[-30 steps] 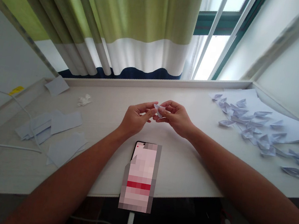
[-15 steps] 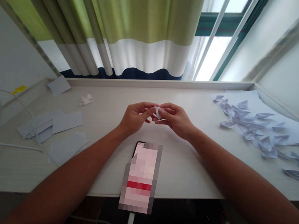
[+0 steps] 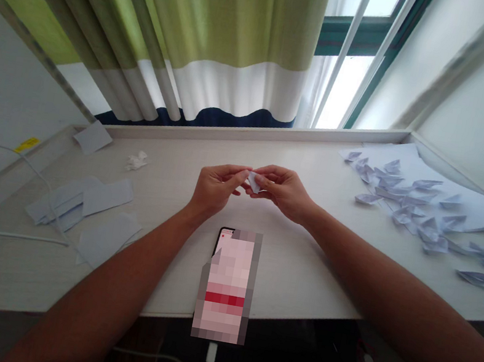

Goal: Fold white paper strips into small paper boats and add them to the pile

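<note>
More of the small paper (image 3: 253, 183) is now shown, pinched by left fingers (image 3: 237, 180) and right fingers (image 3: 268, 184), at twelve o'clock from the phone (image 3: 230, 266).

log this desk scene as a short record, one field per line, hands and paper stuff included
left hand: left hand, fingers at the small folded paper's edge
right hand: right hand, fingers pinching the small folded paper
right side: many folded paper pieces, some on flat white sheets
left side: loose paper pieces, crumpled paper, white cable
near edge: phone, screen blurred, charging plug just below
behind desk: striped curtain
</note>
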